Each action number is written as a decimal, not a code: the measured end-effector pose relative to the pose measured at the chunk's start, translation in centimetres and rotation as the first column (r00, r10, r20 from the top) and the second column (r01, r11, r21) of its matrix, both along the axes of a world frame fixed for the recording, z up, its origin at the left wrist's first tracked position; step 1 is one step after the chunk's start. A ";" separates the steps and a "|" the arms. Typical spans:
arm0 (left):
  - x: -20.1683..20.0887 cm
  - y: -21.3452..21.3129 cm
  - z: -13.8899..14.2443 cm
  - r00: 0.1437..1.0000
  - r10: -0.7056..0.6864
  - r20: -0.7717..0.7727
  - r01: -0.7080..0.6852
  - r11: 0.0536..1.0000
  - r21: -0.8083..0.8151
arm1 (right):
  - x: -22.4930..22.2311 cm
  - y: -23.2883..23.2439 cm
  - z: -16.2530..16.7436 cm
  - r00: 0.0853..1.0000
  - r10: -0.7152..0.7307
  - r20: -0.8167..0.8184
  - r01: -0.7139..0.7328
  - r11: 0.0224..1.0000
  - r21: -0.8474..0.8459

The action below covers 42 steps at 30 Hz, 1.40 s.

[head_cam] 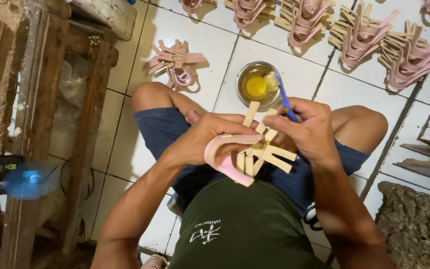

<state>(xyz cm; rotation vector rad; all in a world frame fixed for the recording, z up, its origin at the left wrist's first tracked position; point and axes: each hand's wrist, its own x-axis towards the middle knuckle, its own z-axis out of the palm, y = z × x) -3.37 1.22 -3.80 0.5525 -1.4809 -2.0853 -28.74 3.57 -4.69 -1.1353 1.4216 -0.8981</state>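
1. White tiled floor (294,74), dim light; rough wooden frame (83,149) at the person's left, grey rock (419,224) at lower right, small blue-lit device (23,182) on the frame.
2. Person sits on the floor, knees apart, working over the lap.
3. Left hand (205,137): fingers curled tight round the pink sandal upper (222,157), tan straps (262,152) fanning out toward the right hand.
4. Right hand (312,132): fingers pinched shut on a blue-handled brush (283,102), bristle end up near the bowl.
5. Metal bowl (256,83) w/ yellow glue sits on the floor just beyond the knees.
6. Doing it well, my view: load brush lightly, coat each strap tab evenly, keep tabs spread so they don't stick together, hold upper steady.
7. Count: 1 bowl, 1 brush, 1 upper in hand.
8. 1 finished upper (175,62) lies alone left of bowl.
9. Back row (359,35): approx 6 piles visible, some cut off by the frame edge, so exact no. can't be told.
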 end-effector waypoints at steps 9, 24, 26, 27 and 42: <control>2.2 -1.5 2.7 0.998 -0.013 0.061 0.020 0.993 -0.116 | -1.4 0.5 4.5 0.936 0.173 -0.307 -0.320 0.781 -0.537; 1.8 -1.7 3.4 0.998 -0.020 0.063 0.033 0.977 -0.210 | -0.4 -0.4 4.6 0.872 0.037 -0.488 -0.283 0.851 -0.442; 2.2 -1.6 3.7 0.997 0.032 0.065 -0.019 0.982 -0.187 | -0.8 -0.2 4.7 0.823 -0.059 -0.565 -0.237 0.868 -0.436; 2.4 -1.7 3.8 0.996 0.054 0.065 -0.040 0.980 -0.195 | -1.0 0.3 4.8 0.793 -0.104 -0.600 -0.214 0.875 -0.434; 2.7 -1.7 3.8 0.997 0.035 0.069 -0.020 0.979 -0.205 | -0.7 0.8 5.5 0.876 0.010 -0.481 -0.307 0.781 -0.543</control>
